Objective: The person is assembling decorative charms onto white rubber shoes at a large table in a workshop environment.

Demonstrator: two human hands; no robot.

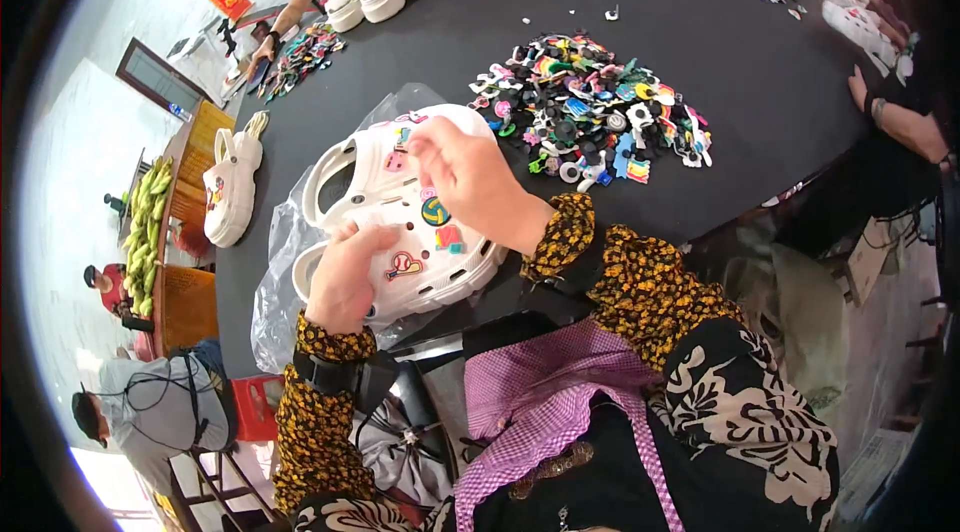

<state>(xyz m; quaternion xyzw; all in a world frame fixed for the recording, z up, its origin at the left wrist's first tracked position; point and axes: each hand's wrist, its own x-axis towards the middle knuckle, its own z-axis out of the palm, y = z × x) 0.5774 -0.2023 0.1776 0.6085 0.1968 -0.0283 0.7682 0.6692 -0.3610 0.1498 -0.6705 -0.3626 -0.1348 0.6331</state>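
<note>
A pair of white clogs lies side by side in front of me, the far clog (375, 172) and the near clog (412, 294). Several charms sit on them, among them a baseball-and-bat charm (405, 265), a round yellow-green ball charm (434, 211) and a pink charm (396, 161). My left hand (347, 275) is closed around the strap side of the near clog, thumb on its upper. Over the far clog's upper, my right hand (475, 177) has its fingers bent together; whatever they pinch is hidden. Clear plastic wrap (268, 304) spreads under the pair.
A heap of colourful charms (590, 117) covers the black table (400, 57) beyond my right hand. Another white clog (232, 187) stands at the left edge. Across sits a person handling white clogs (365, 0) beside more charms (300, 60). Another person's arm (912, 132) reaches in at right.
</note>
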